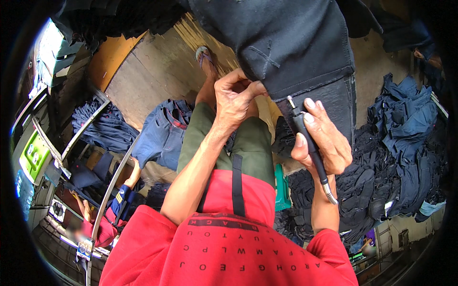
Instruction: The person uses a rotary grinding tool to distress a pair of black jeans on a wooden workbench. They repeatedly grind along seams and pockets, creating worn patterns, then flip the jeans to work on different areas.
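A dark denim garment [296, 43] hangs in front of me at the top, with stitched seams and a faint X-shaped mark on it. The fingers of my left hand [231, 100] are closed in a pinch on its lower left edge. In my right hand [331, 138] is a slim black rotary grinding pen [310, 138], gripped between thumb and fingers. Its small metal tip points up toward the hem and lies close to the cloth; I cannot tell whether they touch. From its lower end runs a springy metal hose sleeve [329, 194].
Heaps of dark denim [405, 128] lie on the right, and blue jeans [164, 133] lie left of my legs. A green plastic stool [282, 188] stands by my right thigh. A curved metal rail [114, 183] crosses the left, with another person's arm [131, 178] beyond it.
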Available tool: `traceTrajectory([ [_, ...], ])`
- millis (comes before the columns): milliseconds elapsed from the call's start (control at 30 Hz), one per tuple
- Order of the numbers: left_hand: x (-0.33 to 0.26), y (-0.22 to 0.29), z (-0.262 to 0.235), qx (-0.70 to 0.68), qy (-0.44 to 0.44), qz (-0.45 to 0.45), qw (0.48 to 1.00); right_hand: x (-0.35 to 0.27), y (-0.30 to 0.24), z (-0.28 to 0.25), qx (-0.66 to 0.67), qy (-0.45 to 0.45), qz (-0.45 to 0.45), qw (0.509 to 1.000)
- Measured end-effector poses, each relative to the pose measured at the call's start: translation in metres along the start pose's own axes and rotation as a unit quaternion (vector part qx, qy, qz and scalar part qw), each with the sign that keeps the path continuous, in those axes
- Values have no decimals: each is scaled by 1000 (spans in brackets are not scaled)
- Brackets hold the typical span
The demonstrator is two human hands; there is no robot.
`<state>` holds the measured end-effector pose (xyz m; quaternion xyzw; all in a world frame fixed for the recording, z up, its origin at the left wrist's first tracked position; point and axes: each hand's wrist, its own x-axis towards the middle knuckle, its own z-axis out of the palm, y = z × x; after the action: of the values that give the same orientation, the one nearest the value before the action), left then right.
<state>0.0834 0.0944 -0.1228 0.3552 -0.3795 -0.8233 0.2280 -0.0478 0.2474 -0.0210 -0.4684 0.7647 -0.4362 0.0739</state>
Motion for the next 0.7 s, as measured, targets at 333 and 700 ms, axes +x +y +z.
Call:
traceTrajectory([
  [333, 1, -4, -2, 12, 11, -2, 1000, 0, 1, 0, 14, -17, 3, 1000],
  [700, 1, -6, -2, 2, 19, 1, 1000, -2, 6, 0, -15, 29, 17, 999],
])
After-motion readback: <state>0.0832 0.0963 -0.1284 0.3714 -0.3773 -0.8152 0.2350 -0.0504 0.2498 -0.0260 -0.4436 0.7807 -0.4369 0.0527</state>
